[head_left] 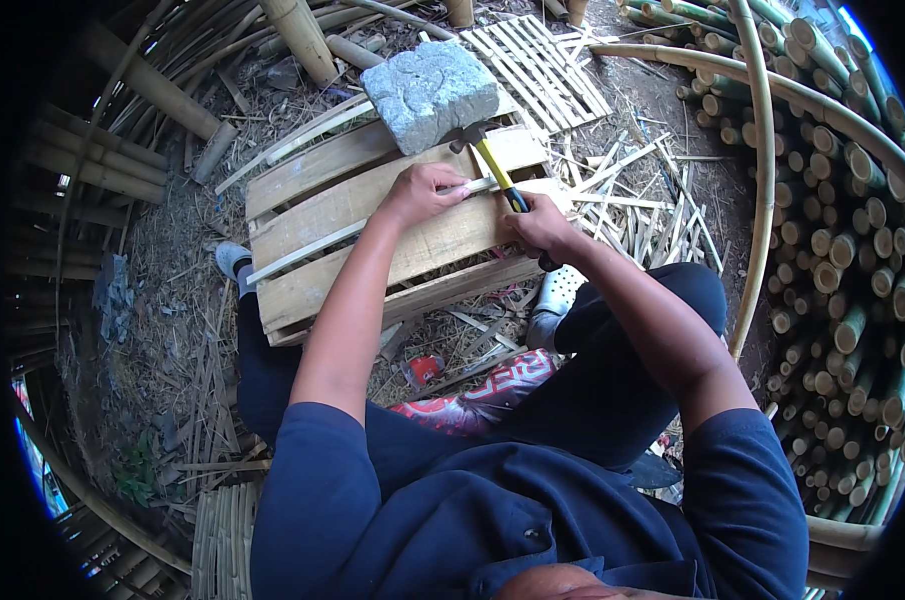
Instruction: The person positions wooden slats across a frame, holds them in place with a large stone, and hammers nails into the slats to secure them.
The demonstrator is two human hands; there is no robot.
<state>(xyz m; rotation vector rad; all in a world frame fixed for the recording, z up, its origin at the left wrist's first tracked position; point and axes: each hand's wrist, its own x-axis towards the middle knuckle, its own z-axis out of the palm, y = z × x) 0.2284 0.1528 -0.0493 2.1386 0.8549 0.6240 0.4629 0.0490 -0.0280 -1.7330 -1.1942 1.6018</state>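
Note:
My right hand (pixel 544 227) is wrapped round the lower handle of a claw hammer (pixel 495 160) with a yellow and black handle. The hammer's dark head is raised toward the grey stone block (pixel 428 92). To its left, my left hand (pixel 425 194) pinches a short pale bamboo strip (pixel 483 185), close beside the hammer handle. Both hands are over a low bench of wooden slats (pixel 373 262), on whose far edge the stone block rests. A long thin strip (pixel 308 250) lies along a gap between the slats. The fingertips of my left hand are partly hidden.
Beyond the bench lies a slatted bamboo panel (pixel 536 72). Loose bamboo strips (pixel 663 215) litter the ground on the right. Cut bamboo poles (pixel 823 250) are stacked far right behind a bent pole (pixel 758 180). A red cup (pixel 425 370) lies between my legs.

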